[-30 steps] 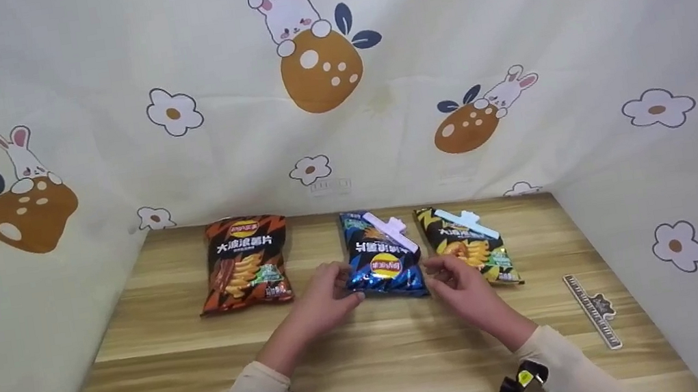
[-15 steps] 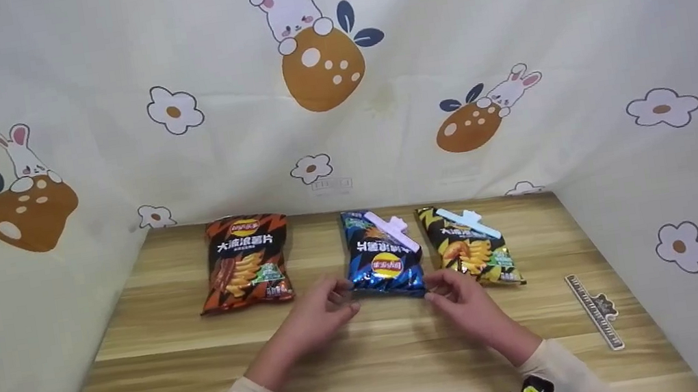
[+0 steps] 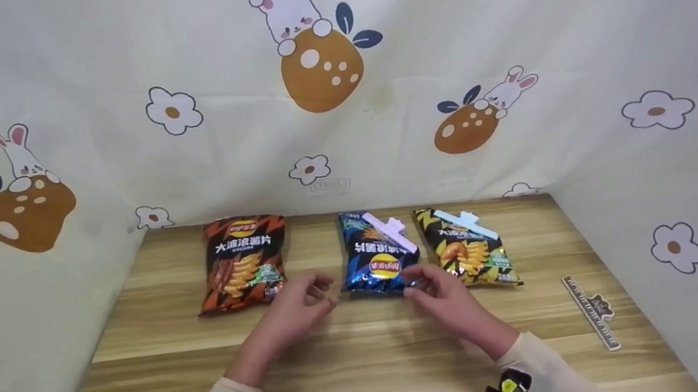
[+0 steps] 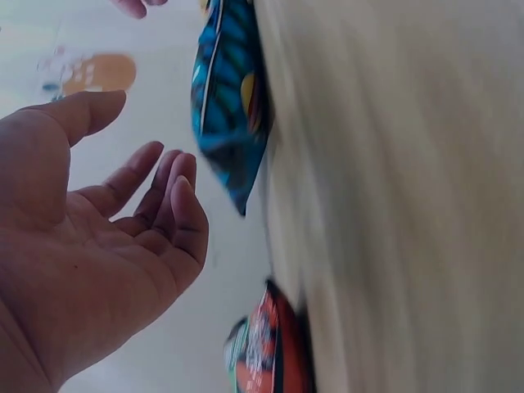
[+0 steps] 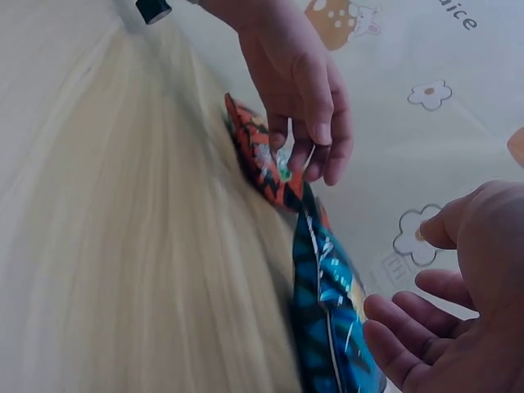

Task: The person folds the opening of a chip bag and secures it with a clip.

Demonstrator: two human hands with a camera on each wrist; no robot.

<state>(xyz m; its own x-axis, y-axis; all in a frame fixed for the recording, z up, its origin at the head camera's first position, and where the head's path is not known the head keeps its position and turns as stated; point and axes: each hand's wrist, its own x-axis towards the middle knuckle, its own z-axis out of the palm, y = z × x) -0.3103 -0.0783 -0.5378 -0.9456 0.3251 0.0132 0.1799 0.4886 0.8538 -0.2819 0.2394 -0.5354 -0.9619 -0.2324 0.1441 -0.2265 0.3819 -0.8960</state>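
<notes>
Blue chip bag is lying near the tabletop's far edge, between orange bag and yellow bag. Left hand is hovering beside it, fingers loosely curved; right hand is hanging at its near right corner, thumb and fingers apart (contact unclear).

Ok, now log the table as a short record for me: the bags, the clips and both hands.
Red bag: leftmost, lying flat, no clip visible
Blue bag: middle, print upside down, lilac clip slanting across its far right corner
Yellow bag: rightmost, pale blue clip across its far end
Loose clip: on the table, right of the yellow bag
Left hand: empty, between the red and blue bags, fingers loosely curved
Right hand: at the blue bag's near right corner, contact unclear
</notes>
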